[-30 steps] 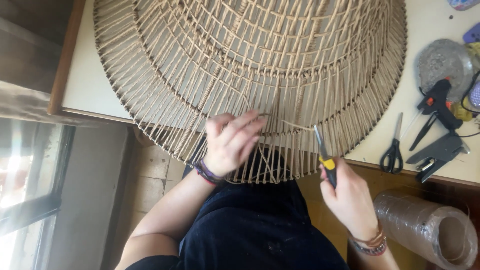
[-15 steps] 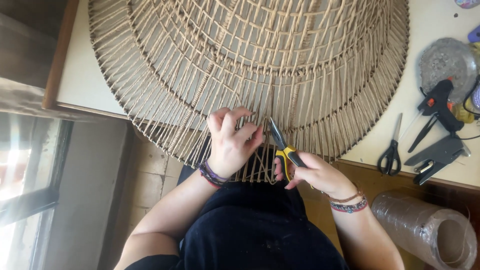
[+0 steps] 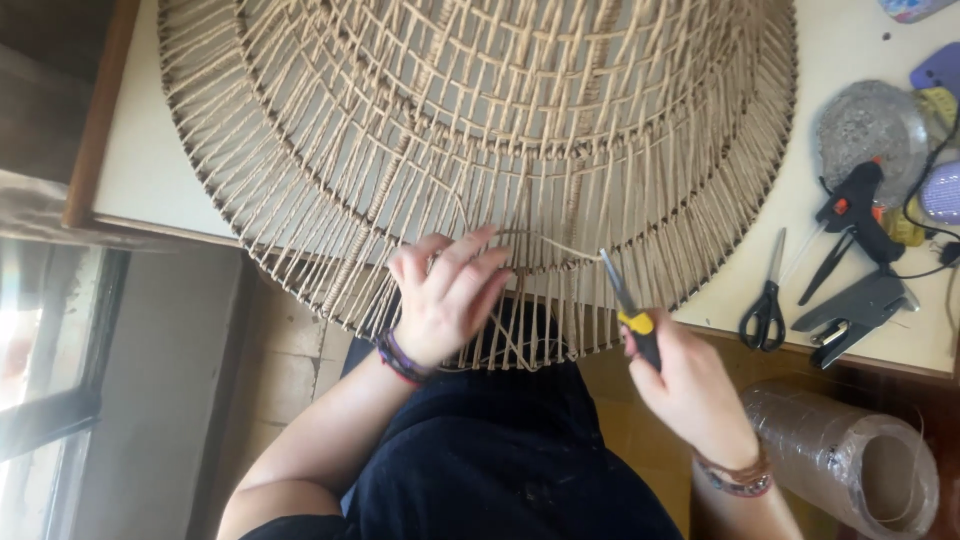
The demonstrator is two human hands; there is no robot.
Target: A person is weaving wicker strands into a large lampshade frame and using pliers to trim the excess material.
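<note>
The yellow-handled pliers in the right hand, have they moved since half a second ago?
Yes. The yellow-handled pliers moved right, toward the black scissors on the table.
</note>
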